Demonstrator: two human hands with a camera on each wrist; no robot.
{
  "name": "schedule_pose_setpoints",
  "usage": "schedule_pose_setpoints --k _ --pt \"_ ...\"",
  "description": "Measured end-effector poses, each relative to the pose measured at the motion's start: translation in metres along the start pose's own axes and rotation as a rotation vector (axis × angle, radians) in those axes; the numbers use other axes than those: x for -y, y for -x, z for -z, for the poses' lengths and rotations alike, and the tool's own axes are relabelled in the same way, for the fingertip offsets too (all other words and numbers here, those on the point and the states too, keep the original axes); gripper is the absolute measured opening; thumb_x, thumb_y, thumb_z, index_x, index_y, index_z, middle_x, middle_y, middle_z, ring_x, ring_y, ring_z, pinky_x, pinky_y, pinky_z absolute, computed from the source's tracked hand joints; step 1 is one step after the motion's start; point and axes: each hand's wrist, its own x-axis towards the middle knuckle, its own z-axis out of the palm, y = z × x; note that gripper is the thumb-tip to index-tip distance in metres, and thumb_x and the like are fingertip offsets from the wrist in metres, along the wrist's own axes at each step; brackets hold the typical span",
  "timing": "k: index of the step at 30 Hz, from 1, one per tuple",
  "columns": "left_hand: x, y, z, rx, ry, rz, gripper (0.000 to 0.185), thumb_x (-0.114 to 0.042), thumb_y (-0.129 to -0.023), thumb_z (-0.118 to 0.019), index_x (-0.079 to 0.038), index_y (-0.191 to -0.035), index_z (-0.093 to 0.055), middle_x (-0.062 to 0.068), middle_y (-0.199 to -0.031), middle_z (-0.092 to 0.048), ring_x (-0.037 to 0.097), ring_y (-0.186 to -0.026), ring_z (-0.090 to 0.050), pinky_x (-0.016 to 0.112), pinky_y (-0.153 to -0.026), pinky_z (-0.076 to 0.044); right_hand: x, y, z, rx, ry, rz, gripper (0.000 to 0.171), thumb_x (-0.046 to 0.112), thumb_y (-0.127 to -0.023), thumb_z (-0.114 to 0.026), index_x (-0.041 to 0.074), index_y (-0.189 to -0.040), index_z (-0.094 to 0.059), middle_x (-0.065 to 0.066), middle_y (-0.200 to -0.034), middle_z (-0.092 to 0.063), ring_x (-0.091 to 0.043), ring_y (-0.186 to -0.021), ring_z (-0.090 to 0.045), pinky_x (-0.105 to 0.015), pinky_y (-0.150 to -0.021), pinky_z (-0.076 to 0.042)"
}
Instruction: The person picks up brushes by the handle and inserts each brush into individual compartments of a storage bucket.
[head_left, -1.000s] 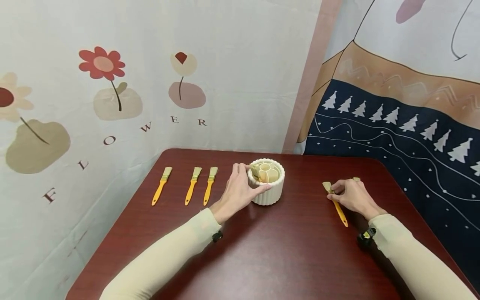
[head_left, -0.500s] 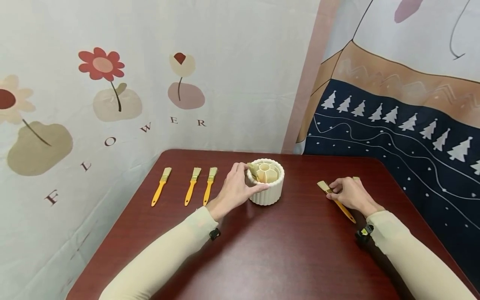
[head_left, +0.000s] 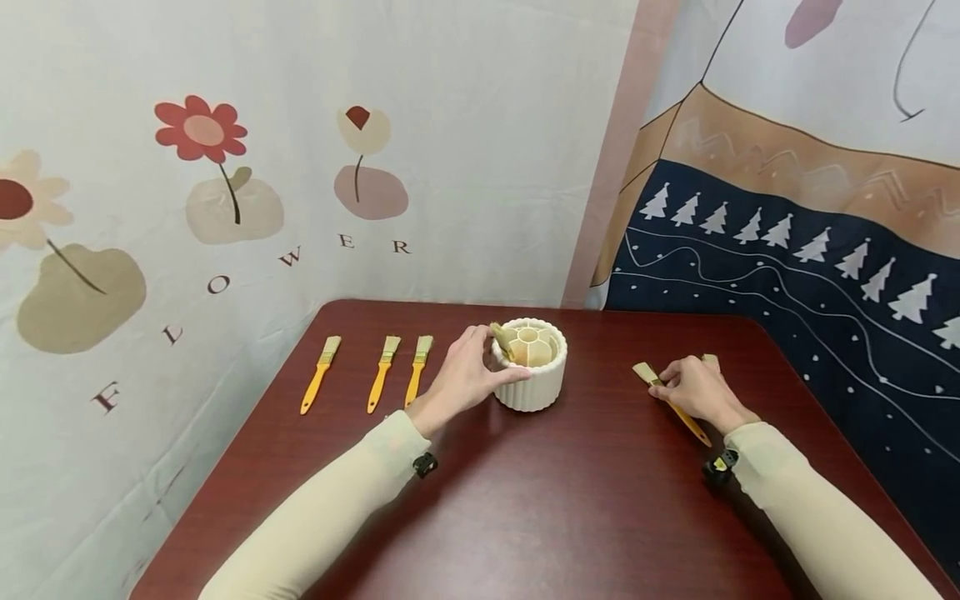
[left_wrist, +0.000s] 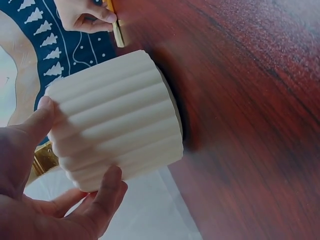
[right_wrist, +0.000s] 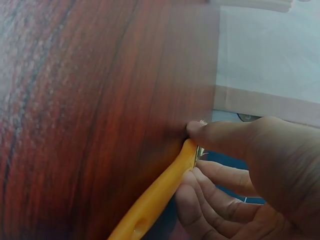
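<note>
A white ribbed pot (head_left: 531, 388) with petal-shaped compartments stands on the table, and my left hand (head_left: 461, 371) holds it by its left side, thumb along the near rim. In the left wrist view, thumb and fingers spread round the fluted wall (left_wrist: 120, 120). A paintbrush (head_left: 502, 340) leans inside the pot at the left; its bristles point up and its handle is mostly hidden. At the right, my right hand (head_left: 699, 387) pinches another paintbrush (head_left: 686, 421) near its ferrule. That brush's yellow handle (right_wrist: 155, 195) runs back toward the wrist in the right wrist view.
Three yellow-handled paintbrushes (head_left: 321, 375) lie spaced apart at the table's left. Bristles of a further brush (head_left: 711, 362) show behind my right hand. The dark red table (head_left: 555, 508) meets printed cloths (head_left: 480, 208) at the back and right.
The brush under my right hand has turned, its bristle end swinging left and its handle end right. The brush in the pot has rotated slightly. My left hand stays on the pot.
</note>
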Motion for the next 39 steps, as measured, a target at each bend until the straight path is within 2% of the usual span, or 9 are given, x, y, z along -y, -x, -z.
schedule_pose_setpoints --k 2,6,10,14,17,19,25,32,39 --pt "0.001 0.0 0.001 0.005 0.007 0.002 0.073 -0.047 -0.09 -0.103 -0.005 -0.139 -0.068 0.01 -0.125 -0.071 0.027 -0.113 -0.068 0.038 -0.095 -0.06 0.0 -0.001 0.001 -0.003 0.004 0.008 0.032 0.025 -0.101 -0.092 -0.005 -0.112 -0.087 -0.022 -0.107 -0.087 -0.045 -0.114 -0.062 -0.054 -0.09 -0.054" --pt "0.002 -0.001 0.003 0.013 0.007 -0.001 0.069 -0.044 -0.09 -0.103 -0.006 -0.137 -0.07 0.011 -0.127 -0.075 0.027 -0.114 -0.071 0.04 -0.097 -0.062 0.0 -0.001 0.001 -0.014 0.01 0.018 0.027 0.024 -0.1 -0.092 -0.002 -0.107 -0.088 -0.018 -0.1 -0.087 -0.044 -0.113 -0.058 -0.053 -0.094 -0.043" --pt "0.002 -0.002 0.005 0.024 0.018 -0.002 0.069 -0.041 -0.09 -0.104 -0.007 -0.139 -0.071 0.014 -0.133 -0.077 0.028 -0.117 -0.076 0.044 -0.101 -0.065 -0.001 -0.002 -0.001 -0.028 0.013 0.023 0.026 0.022 -0.099 -0.092 -0.002 -0.106 -0.088 -0.015 -0.095 -0.087 -0.041 -0.108 -0.061 -0.057 -0.101 -0.038" --pt "0.004 -0.003 0.005 0.036 0.027 0.01 0.071 -0.04 -0.089 -0.105 -0.007 -0.144 -0.072 0.014 -0.139 -0.078 0.029 -0.121 -0.079 0.047 -0.106 -0.066 -0.001 -0.002 -0.001 -0.033 0.008 0.018 0.026 0.022 -0.101 -0.092 -0.003 -0.108 -0.088 -0.018 -0.101 -0.087 -0.039 -0.105 -0.069 -0.056 -0.099 -0.051" --pt "0.005 -0.004 0.006 0.047 0.023 0.022 0.072 -0.04 -0.089 -0.105 -0.007 -0.145 -0.073 0.014 -0.141 -0.079 0.029 -0.125 -0.079 0.048 -0.11 -0.065 -0.001 -0.003 0.0 -0.04 0.001 0.013 0.027 0.022 -0.101 -0.091 -0.004 -0.111 -0.087 -0.02 -0.106 -0.087 -0.035 -0.1 -0.074 -0.05 -0.086 -0.063" --pt "0.005 -0.005 0.007 0.054 0.023 0.029 0.072 -0.04 -0.089 -0.105 -0.007 -0.145 -0.074 0.014 -0.142 -0.079 0.03 -0.126 -0.079 0.049 -0.111 -0.065 0.0 -0.004 0.001 -0.043 -0.005 0.004 0.029 0.022 -0.102 -0.091 -0.004 -0.113 -0.087 -0.02 -0.107 -0.086 -0.032 -0.096 -0.075 -0.046 -0.082 -0.066" --pt "0.005 -0.007 0.009 0.063 0.042 0.031 0.073 -0.039 -0.09 -0.105 -0.005 -0.146 -0.074 0.013 -0.144 -0.08 0.03 -0.129 -0.081 0.049 -0.113 -0.065 0.002 -0.007 0.006 -0.042 -0.026 -0.033 0.034 0.025 -0.104 -0.088 -0.006 -0.118 -0.083 -0.022 -0.109 -0.084 -0.032 -0.097 -0.074 -0.049 -0.086 -0.067" --pt "0.007 -0.009 0.009 0.074 0.033 0.038 0.075 -0.041 -0.091 -0.104 -0.006 -0.149 -0.072 0.013 -0.145 -0.081 0.029 -0.131 -0.081 0.05 -0.115 -0.064 0.004 -0.004 0.007 -0.065 -0.048 -0.033 0.037 0.026 -0.104 -0.089 -0.006 -0.121 -0.081 -0.024 -0.111 -0.085 -0.034 -0.099 -0.078 -0.053 -0.09 -0.069" --pt "0.009 -0.011 0.01 0.091 0.029 0.023 0.073 -0.042 -0.091 -0.104 -0.006 -0.147 -0.073 0.013 -0.146 -0.08 0.03 -0.133 -0.081 0.05 -0.116 -0.064 0.006 -0.002 0.006 -0.106 -0.073 -0.02 0.034 0.024 -0.104 -0.089 -0.005 -0.12 -0.081 -0.026 -0.112 -0.086 -0.035 -0.097 -0.082 -0.051 -0.086 -0.07"
